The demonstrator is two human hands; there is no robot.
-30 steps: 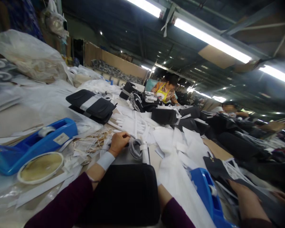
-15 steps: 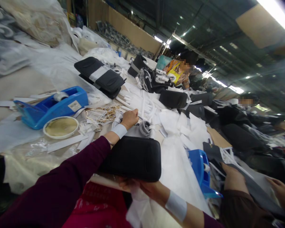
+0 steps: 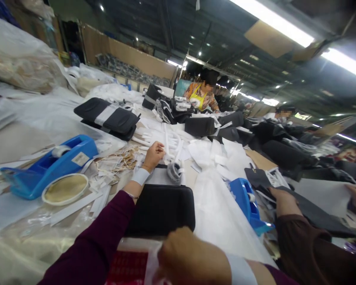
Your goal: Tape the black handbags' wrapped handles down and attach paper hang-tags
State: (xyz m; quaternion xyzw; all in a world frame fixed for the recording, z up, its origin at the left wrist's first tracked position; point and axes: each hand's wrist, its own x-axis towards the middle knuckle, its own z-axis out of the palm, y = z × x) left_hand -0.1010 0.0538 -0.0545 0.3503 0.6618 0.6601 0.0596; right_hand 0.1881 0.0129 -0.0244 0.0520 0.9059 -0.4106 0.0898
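Observation:
My left hand [image 3: 153, 155], a pale band round its wrist, is closed with curled fingers above the far edge of a black zip-type case [image 3: 166, 208]. Whatever it may hold is too small to make out. Beside it are a grey rolled strap [image 3: 174, 172] and a pair of white gloves [image 3: 163, 136]. The case lies flat at the table's near edge. My right hand [image 3: 192, 255] is a blurred fist in front of the case's near side, its fingertips hidden. Clear plastic over a red printed sheet [image 3: 129, 265] shows just left of it.
Left stand a blue tape dispenser [image 3: 52, 166], a round shallow tub [image 3: 65, 189] and tangled strings [image 3: 118, 160]. Strapped black cases [image 3: 106, 116] lie beyond. White sheeting [image 3: 222, 209] and a second blue dispenser [image 3: 247, 204] are to the right, beside a co-worker's hand [image 3: 284, 201].
My right hand has come from beneath the case's near edge up in front of it, closer to the camera. The case now lies flatter. My left hand has lifted slightly; the view has shifted.

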